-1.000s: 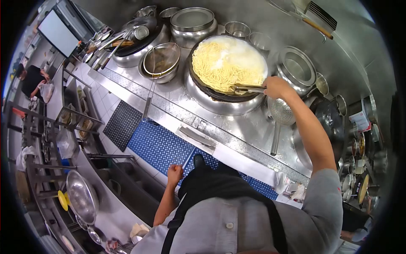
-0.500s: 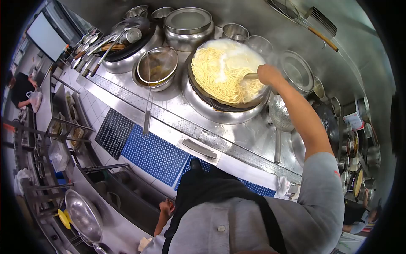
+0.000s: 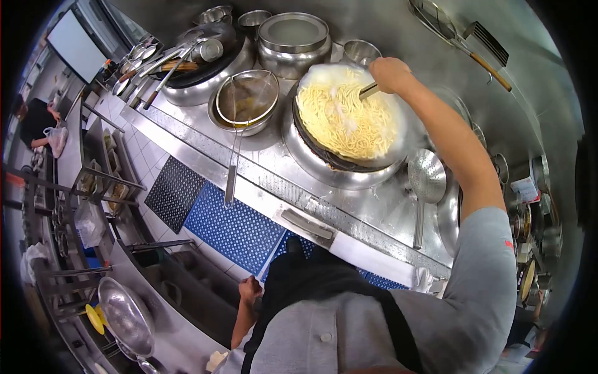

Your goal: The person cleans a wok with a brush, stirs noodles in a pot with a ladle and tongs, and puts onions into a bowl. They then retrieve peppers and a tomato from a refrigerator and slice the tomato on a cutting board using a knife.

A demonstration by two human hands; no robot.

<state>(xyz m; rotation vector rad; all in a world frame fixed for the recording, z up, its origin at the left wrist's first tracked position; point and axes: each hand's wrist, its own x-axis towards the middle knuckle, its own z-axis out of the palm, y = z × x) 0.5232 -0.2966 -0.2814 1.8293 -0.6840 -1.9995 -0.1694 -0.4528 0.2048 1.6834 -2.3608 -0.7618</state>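
Note:
My right hand is wrapped round the end of a metal utensil, whose far end goes into pale yellow noodles. The noodles fill a large round wok with white, steaming liquid at its back. My left hand hangs low beside my dark apron, its fingers curled; whether anything is in them cannot be made out. To the right of the wok a perforated ladle lies on the steel stove top. A mesh strainer rests over a bowl to the wok's left.
A lidded steel pot stands behind the strainer. Ladles and handles lie across another wok at the back left. Along the front edge is a white cloth. A person holds a plastic bag at the far left.
My right hand has moved up and toward the back of the wok with the utensil, now steeper. My left hand has risen slightly. The whole view has shifted a little.

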